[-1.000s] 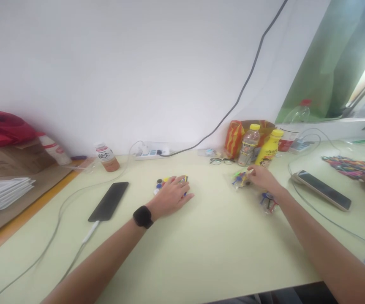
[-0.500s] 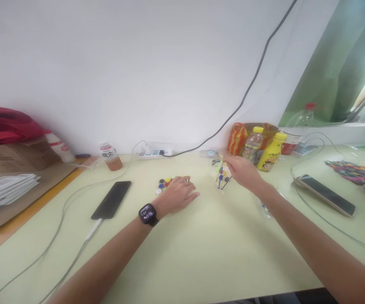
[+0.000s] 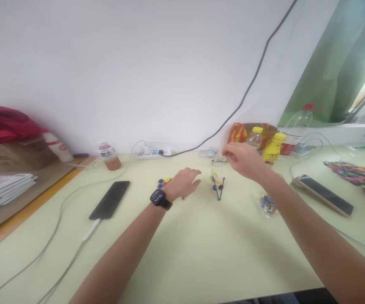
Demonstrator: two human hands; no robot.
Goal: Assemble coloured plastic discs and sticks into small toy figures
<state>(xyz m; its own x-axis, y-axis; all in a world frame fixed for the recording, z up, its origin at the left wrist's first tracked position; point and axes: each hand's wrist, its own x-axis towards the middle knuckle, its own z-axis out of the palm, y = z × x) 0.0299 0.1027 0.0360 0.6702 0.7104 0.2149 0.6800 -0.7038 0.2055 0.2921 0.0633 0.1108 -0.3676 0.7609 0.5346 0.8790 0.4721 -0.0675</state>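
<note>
Centrally, blue and black plastic pieces (image 3: 218, 191) lie on the surface (image 3: 189, 249) between the hands. The left hand (image 3: 183, 184), fingers loosely parted, is beside small coloured discs (image 3: 160, 186); the right hand (image 3: 243, 160) is pinched narrow near the pieces, though whether it grips anything I cannot tell. The brown-drink bottle (image 3: 109, 156) shows 炭 in black; the yellow bottle (image 3: 273, 148) carries blurred lettering. Below the pieces, open surface runs to its near edge.

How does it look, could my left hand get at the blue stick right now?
Likely yes: your left hand is beside the blue stick, apart from it, and nothing visible stands between. Your right hand is on its other side; whether the stick is wrapped, I can't tell.
</note>
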